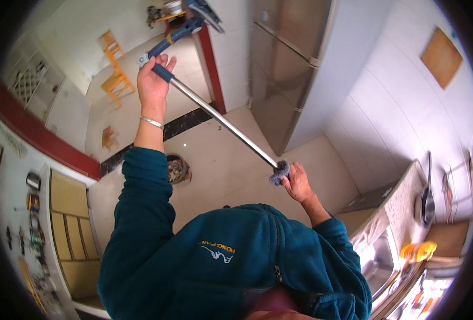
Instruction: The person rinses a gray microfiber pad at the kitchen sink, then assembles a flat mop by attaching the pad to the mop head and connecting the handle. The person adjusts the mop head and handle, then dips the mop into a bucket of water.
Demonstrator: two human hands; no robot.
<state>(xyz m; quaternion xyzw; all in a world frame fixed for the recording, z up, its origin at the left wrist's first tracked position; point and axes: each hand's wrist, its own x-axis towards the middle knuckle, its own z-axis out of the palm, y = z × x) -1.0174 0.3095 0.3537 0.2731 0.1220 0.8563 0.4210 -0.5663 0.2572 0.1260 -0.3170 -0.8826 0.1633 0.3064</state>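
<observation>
Kitchen with white tile walls and pale floor. Long shiny metal pole with a blue grip point(215, 113) is held out over the floor, left hand point(154, 80) wrapped on the blue end, right hand point(296, 181) pressing a grey scrub pad point(279, 172) round the shaft. Looks like mid-wipe; sliding the pad along seems next. Steel fridge point(287, 69) sits close, sink counter point(401, 208) to the right, open floor ahead.

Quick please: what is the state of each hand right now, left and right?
Left hand: closed around the blue grip of the metal pole.
Right hand: closed on a grey cloth wrapped at the pole's lower end.
</observation>
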